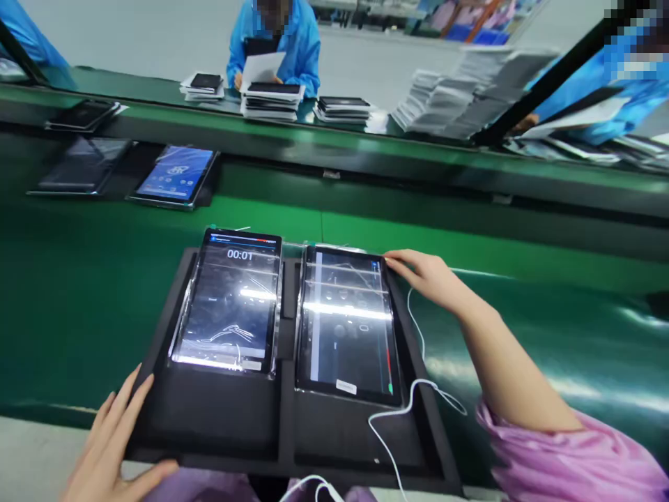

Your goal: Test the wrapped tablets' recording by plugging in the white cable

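1. The step in hand looks like testing two tablets seated in a black tray (209,418), which I take as the landmark. The tray lies on the green surface (78,293), its near edge toward the person.
2. The left tablet (227,307) sits in the tray's left bay, screen lit, showing a timer reading 00:01. The right tablet (348,324) fills the right bay, with a dark screen crossed by pale lines.
3. The right hand (426,275) reaches to the far right corner of the right tablet, fingers extended and close together, fingertips touching its edge; nothing is pinched.
4. The left hand (112,453) rests at the tray's near left corner, fingers spread flat along the rim, thumb under the near edge.
5. A white cable (412,390) loops off the tray's right side and runs toward the person.
6. My judgement: the next move calls for a light, precise touch at that corner, while the left hand steadies the tray.
7. Materials: the tray is matte and foam-like with squared bays; both tablets are flat glossy rectangles, apparently under shiny film that catches the lamps; the surface is smooth and reflective.
8. Beyond the tray, a third lit tablet (175,174) lies on the surface.
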A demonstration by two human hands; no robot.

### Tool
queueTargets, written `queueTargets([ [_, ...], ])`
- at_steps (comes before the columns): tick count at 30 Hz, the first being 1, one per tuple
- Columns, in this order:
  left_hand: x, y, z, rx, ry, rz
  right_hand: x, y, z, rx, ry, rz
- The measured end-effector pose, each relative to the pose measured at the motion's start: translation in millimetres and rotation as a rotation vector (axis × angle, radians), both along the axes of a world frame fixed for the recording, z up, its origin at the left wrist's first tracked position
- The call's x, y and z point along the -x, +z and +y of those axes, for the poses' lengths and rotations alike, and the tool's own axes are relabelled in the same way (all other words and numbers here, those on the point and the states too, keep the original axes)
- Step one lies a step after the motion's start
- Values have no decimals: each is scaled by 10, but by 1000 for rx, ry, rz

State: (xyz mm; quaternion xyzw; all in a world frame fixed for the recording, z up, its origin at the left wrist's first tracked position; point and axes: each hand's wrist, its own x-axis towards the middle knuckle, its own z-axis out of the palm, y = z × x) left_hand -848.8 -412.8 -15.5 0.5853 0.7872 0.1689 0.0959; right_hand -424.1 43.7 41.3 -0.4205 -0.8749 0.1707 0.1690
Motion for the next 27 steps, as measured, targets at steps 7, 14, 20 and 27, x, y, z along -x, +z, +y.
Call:
queueTargets([
  [7,-204,-2,55,-18,0,54,-15,-102,30,-18,48,-12],
  [14,-271,-126,28,-143,25,36,-56,-60,128,3,86,-61],
  [20,-246,-236,-4,-194,-44,99,-185,-208,237,52,59,-55],
  [27,-249,-309,-37,-147,3,18,-221,-358,288,41,58,7],
])
